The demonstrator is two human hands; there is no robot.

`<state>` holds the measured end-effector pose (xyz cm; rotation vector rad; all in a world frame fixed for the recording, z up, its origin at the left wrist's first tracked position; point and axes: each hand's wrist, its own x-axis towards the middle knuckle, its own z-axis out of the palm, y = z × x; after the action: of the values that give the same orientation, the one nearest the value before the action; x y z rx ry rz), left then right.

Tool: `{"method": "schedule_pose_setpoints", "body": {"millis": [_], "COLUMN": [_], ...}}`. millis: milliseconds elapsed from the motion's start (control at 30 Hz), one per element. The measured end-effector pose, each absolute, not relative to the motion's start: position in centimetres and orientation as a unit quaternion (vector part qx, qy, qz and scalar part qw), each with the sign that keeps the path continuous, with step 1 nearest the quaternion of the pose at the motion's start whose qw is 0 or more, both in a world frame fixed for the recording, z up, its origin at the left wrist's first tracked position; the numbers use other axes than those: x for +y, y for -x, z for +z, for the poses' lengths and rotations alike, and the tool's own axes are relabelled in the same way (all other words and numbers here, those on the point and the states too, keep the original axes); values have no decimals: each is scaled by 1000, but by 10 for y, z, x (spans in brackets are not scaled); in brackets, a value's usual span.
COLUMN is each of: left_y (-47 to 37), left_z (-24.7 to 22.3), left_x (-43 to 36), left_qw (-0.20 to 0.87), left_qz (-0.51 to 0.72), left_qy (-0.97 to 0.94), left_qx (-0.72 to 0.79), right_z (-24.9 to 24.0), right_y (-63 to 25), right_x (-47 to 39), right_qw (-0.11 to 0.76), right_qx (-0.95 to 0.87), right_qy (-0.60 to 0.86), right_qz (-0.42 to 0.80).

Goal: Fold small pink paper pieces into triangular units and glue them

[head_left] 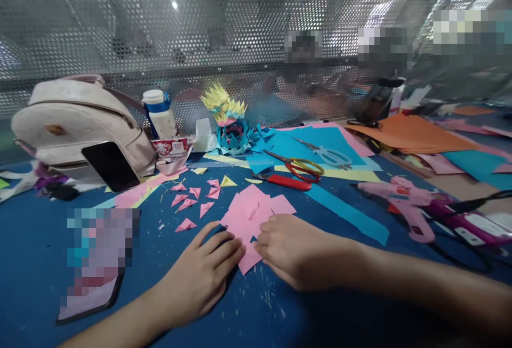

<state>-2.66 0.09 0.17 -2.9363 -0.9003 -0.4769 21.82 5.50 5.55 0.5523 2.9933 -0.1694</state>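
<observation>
We see a broad blue tabletop (160, 305) across the lower view, with a cream zippered backpack (80, 119) at its far left. Large orange paper sheets (408, 132) and a bright blue paper sheet (288, 145) lie toward the far right. A pink glue gun with a trigger handle (384, 191) rests on the right.

Directly before us, in the middle of the table, lies a loose pile of flat pink paper squares (246, 217). They overlap unevenly, their corners jutting outward, one pointing toward us.

Our left hand (212, 270) reaches in from below, back upward, its fingers extended and lightly bent, the tips at the pile's near left edge. Our right hand (294, 252) comes from the right with its fingers curled in tightly against the pile's near right side. Both thumbs are largely hidden, so we cannot tell whether either hand pinches a sheet.

Beyond the pile we see scissors with yellow and red handles (291, 163), lying just beside a red-handled tool (288, 181). Smallest are the folded pink paper triangles (186, 225), scattered to the pile's left.
</observation>
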Motion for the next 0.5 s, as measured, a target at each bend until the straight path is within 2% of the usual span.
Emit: {"method": "schedule_pose_setpoints", "body": {"millis": [267,500], "left_y": [22,14], "left_z": [-6,4], "left_x": [2,22], "left_qw": [2,-83], "left_qz": [-204,-226], "left_qy": [926,899], "left_qx": [-319,-366], "right_z": [61,55], "right_y": [-218,-218], "right_x": [55,47], "right_qw": [78,66], "right_qx": [983,984], "right_qy": [-165,-166], "right_qz": [-34,6]}}
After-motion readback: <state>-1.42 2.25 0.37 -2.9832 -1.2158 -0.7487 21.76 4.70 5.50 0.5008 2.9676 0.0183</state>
